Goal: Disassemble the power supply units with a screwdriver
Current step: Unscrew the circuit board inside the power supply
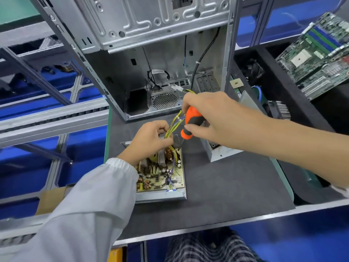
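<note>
Power supply (162, 174) lies open on the worktop (226, 186), under both hands. Left hand (151, 140) pinches its wires (174, 122); right hand (209, 114) grips the screwdriver (189, 123) above its far corner.

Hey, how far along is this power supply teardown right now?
Done: the power supply already has its cover off, circuit board exposed, and a metal cover piece lies beside it. In hand: the left hand grips the yellow wire bundle while the right hand holds the orange screwdriver, tip at the board's far corner. Left: the board is not yet out of its tray.
</note>
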`<action>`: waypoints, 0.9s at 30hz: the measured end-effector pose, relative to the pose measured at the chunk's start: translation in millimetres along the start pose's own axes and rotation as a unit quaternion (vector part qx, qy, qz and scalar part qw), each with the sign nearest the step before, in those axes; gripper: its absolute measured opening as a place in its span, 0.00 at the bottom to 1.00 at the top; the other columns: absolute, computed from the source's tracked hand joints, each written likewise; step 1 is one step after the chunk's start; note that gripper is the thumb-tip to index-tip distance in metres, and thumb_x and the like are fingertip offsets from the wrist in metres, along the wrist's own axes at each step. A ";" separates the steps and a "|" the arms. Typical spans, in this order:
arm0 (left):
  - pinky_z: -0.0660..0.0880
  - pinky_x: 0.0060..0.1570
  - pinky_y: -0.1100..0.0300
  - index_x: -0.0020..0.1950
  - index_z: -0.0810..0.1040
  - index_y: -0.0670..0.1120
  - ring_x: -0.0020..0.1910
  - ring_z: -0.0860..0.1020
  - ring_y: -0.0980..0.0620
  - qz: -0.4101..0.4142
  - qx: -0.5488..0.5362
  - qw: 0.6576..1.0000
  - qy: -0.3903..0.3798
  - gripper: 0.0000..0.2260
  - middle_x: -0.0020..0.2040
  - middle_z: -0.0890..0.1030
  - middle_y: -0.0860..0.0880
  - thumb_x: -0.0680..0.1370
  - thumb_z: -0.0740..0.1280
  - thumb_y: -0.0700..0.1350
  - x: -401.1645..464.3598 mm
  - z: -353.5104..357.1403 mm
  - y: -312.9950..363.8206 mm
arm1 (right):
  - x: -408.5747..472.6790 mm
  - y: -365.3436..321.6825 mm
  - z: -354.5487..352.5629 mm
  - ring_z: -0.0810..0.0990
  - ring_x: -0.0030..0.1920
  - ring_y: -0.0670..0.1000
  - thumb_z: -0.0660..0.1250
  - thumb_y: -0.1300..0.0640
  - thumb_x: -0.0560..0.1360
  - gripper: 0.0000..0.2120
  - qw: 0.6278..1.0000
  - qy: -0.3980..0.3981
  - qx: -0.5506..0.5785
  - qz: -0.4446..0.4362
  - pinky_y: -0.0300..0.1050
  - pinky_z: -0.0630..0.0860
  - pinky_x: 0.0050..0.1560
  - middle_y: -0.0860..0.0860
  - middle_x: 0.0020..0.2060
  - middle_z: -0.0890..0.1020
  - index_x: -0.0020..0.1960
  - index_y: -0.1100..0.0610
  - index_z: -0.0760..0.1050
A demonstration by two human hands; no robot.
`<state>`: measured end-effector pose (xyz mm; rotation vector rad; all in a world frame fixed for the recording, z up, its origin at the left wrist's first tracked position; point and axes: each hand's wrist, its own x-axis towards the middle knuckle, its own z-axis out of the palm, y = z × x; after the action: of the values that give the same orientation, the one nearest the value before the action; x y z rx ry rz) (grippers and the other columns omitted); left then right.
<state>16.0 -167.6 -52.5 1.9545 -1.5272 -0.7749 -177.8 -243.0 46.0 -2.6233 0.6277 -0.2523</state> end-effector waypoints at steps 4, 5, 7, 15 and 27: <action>0.62 0.38 0.56 0.37 0.74 0.39 0.34 0.65 0.49 -0.009 -0.025 1.000 0.003 0.08 0.33 0.72 0.37 0.67 0.67 0.44 -0.9 0.4 2.8 | 6.2 -1.3 0.5 0.72 0.40 0.49 0.66 0.55 0.76 0.09 1.000 0.008 -0.019 -0.023 0.42 0.68 0.39 0.49 0.42 0.75 0.53 0.56 0.69; 0.61 0.37 0.56 0.37 0.73 0.40 0.33 0.64 0.50 -0.010 -0.024 1.000 0.005 0.08 0.31 0.70 0.39 0.66 0.66 0.44 -0.9 0.7 3.2 | 7.6 -1.4 0.4 0.72 0.41 0.50 0.66 0.55 0.76 0.09 0.999 0.007 -0.023 -0.026 0.45 0.70 0.40 0.49 0.43 0.75 0.53 0.56 0.69; 0.61 0.38 0.56 0.37 0.73 0.39 0.34 0.63 0.49 -0.010 -0.022 1.000 0.006 0.08 0.33 0.69 0.36 0.66 0.67 0.44 -0.9 0.6 3.0 | 9.6 -1.2 0.1 0.74 0.42 0.52 0.65 0.55 0.76 0.09 0.999 0.001 -0.032 -0.032 0.49 0.72 0.41 0.50 0.43 0.75 0.53 0.56 0.69; 0.63 0.39 0.56 0.39 0.75 0.38 0.35 0.65 0.49 -0.012 -0.030 0.999 0.005 0.07 0.35 0.73 0.34 0.67 0.68 0.41 1.1 0.1 0.1 | 17.0 -0.4 4.2 0.75 0.42 0.55 0.65 0.55 0.75 0.09 0.999 -0.012 -0.041 -0.031 0.53 0.74 0.43 0.51 0.43 0.76 0.53 0.56 0.69; 0.64 0.38 0.56 0.40 0.77 0.38 0.34 0.64 0.48 -0.001 -0.024 1.000 0.009 0.11 0.35 0.74 0.34 0.64 0.66 0.45 2.2 0.7 0.2 | 19.6 -5.0 4.5 0.75 0.40 0.51 0.67 0.53 0.75 0.09 0.998 0.000 -0.038 -0.047 0.48 0.73 0.39 0.49 0.41 0.77 0.51 0.54 0.69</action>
<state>15.8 -169.9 -53.0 1.9241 -1.4832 -0.7848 -157.3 -246.5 45.7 -2.7299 0.5232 -0.2632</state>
